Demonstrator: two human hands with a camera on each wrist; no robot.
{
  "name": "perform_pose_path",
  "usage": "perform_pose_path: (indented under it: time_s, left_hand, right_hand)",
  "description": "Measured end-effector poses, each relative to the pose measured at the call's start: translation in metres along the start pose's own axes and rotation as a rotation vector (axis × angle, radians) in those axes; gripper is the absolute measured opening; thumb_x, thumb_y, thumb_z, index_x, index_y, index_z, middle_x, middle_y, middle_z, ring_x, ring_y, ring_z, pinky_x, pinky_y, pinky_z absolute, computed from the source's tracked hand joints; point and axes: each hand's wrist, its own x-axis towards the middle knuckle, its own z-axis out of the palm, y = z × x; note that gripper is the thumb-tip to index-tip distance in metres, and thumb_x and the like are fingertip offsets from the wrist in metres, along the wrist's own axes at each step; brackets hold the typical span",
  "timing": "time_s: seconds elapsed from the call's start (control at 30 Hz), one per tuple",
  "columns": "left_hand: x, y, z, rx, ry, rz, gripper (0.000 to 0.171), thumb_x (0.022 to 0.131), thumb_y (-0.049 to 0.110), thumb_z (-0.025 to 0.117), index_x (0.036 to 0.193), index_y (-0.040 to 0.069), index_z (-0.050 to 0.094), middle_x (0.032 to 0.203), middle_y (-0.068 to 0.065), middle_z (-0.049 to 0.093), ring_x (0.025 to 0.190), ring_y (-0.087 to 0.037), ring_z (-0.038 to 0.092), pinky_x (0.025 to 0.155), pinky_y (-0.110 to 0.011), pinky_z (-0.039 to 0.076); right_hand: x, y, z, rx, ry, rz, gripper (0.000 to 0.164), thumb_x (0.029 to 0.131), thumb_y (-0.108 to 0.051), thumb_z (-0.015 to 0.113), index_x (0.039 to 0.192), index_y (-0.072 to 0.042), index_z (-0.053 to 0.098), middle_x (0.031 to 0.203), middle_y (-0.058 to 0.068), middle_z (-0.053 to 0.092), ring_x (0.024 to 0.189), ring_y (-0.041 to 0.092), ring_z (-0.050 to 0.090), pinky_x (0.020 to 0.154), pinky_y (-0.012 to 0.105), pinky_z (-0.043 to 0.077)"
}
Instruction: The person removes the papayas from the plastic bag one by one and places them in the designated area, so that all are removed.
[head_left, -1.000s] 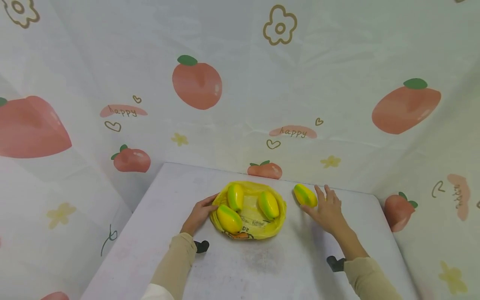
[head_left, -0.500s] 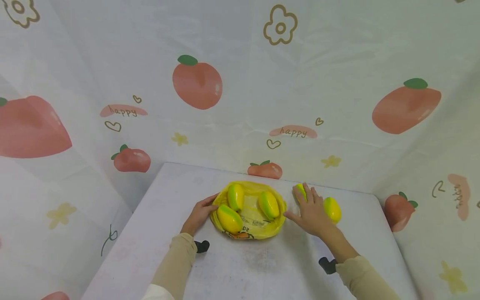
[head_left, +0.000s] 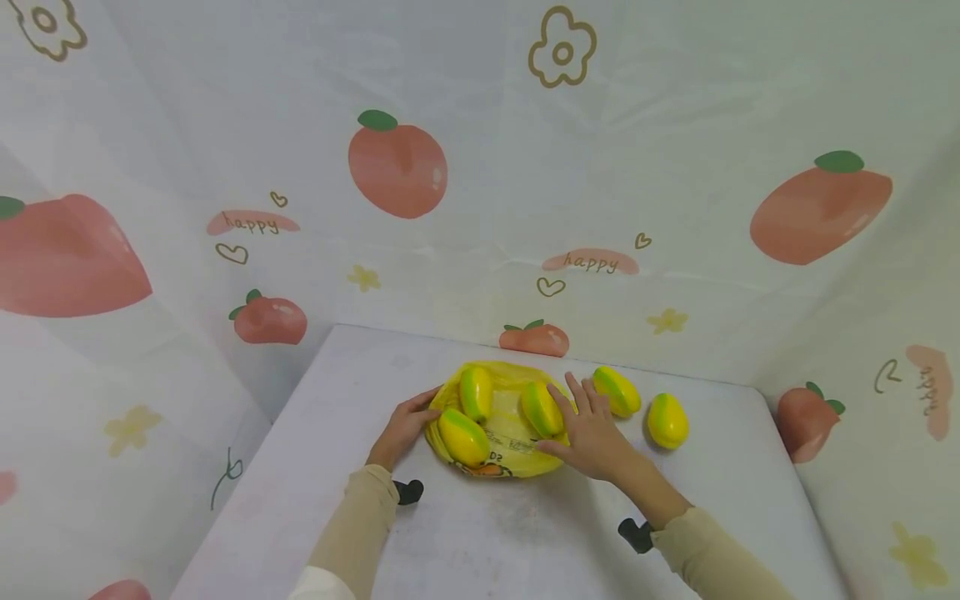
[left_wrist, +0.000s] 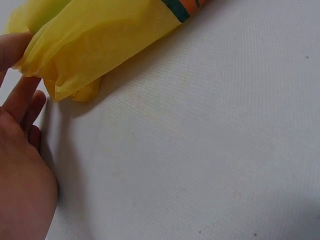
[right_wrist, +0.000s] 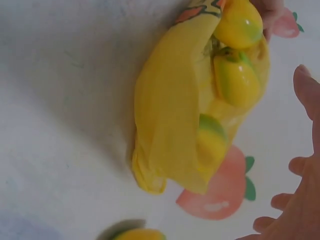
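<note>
A yellow plastic bag lies with its mouth spread wide on the table. Inside it are three yellow-green mangoes: two at the left, a rear mango and a front mango, and a right mango. My left hand pinches the bag's left rim between thumb and fingers; the left wrist view shows the gathered film there. Over the bag's right rim hovers my right hand, fingers spread, holding nothing. It partly covers that rim. In the right wrist view, this hand is apart from the bag.
Two more mangoes rest on the white table right of the bag: one mango near the back edge, another mango farther right. A fruit-printed cloth wall rises behind and beside the table.
My right hand has moved left, from beside the table mangoes to the bag's right rim, uncovering both of them. The left hand keeps its hold; the head view has shifted slightly.
</note>
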Motion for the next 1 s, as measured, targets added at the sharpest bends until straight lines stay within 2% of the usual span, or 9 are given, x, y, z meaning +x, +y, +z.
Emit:
perform_pose_path:
  time_s: [0.27,0.5,0.7,1.0]
  left_hand:
    - [0.0,0.0,-0.001,-0.014,-0.009,0.004,0.049,0.098,0.029,0.063,0.147,0.03,0.056,0.161,0.0,0.046,0.157,-0.03,0.03,0.13,-0.057,0.018]
    - [0.001,-0.001,-0.001,-0.02,-0.011,0.008,0.049,0.097,0.028,0.063,0.146,0.03,0.057,0.16,0.0,0.047,0.156,-0.03,0.03,0.13,-0.058,0.018]
    - [0.0,0.002,-0.002,-0.018,-0.016,0.011,0.05,0.097,0.029,0.063,0.146,0.031,0.057,0.161,0.0,0.046,0.157,-0.03,0.029,0.13,-0.058,0.018]
    - [-0.003,0.005,-0.003,-0.028,-0.022,0.0,0.05,0.097,0.03,0.063,0.147,0.029,0.056,0.161,0.0,0.045,0.157,-0.03,0.029,0.13,-0.057,0.017]
  right_hand:
    - [0.006,-0.018,0.009,0.039,-0.055,-0.049,0.094,0.089,-0.058,0.069,0.161,-0.012,0.03,0.169,0.026,0.016,0.152,0.056,0.019,0.116,0.08,0.022]
    - [0.012,-0.032,0.015,0.056,-0.101,-0.086,0.096,0.089,-0.064,0.066,0.163,-0.017,0.025,0.17,0.022,0.013,0.154,0.052,0.017,0.12,0.076,0.022]
    - [0.017,-0.039,0.021,0.074,-0.099,-0.121,0.095,0.09,-0.061,0.067,0.162,-0.016,0.026,0.169,0.022,0.017,0.151,0.052,0.026,0.123,0.069,0.025]
    - [0.022,-0.053,0.029,0.157,-0.134,-0.096,0.094,0.088,-0.061,0.068,0.161,-0.018,0.029,0.168,0.017,0.023,0.147,0.048,0.034,0.117,0.062,0.041]
